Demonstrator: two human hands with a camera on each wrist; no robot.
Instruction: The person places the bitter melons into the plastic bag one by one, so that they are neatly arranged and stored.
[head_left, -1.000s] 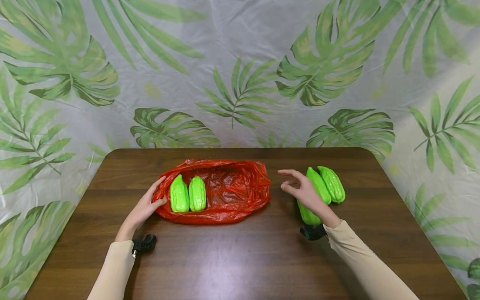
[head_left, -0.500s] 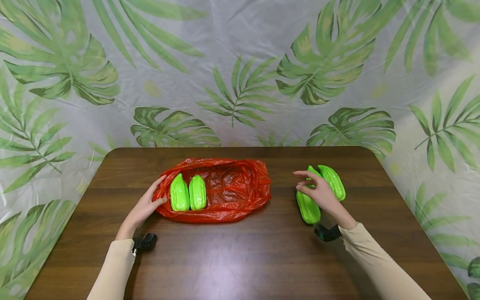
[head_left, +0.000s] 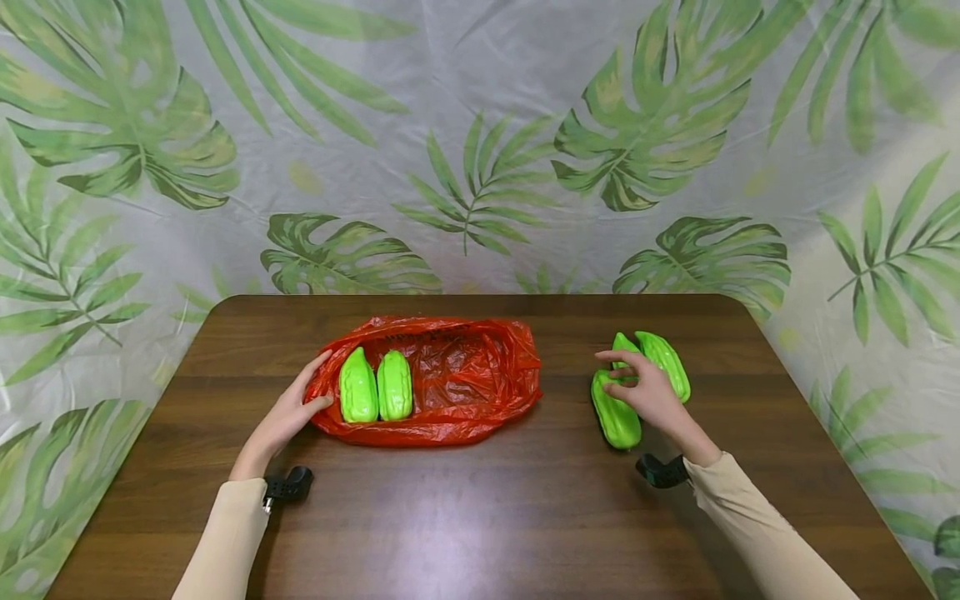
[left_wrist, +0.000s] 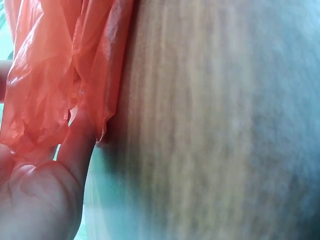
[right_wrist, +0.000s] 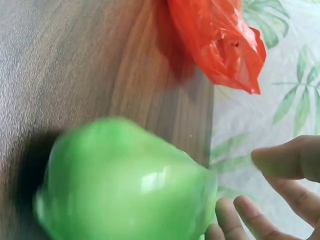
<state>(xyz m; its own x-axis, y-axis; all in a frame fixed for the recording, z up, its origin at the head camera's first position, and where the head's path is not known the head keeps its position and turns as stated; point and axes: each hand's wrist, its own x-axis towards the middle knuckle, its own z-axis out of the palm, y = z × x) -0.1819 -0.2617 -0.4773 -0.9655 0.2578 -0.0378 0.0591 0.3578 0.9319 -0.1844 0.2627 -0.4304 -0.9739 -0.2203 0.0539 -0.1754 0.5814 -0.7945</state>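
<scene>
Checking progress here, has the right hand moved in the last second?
Yes. The right hand has shifted rightward, away from the red bag, and now rests over the green gourds on the table.

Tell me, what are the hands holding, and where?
The left hand holds the red bag by its left rim. The right hand touches a green gourd, not yet gripping it.

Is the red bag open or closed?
Open. The red bag lies on the table with its mouth spread wide, so two green gourds show inside. The left hand holds its edge.
</scene>
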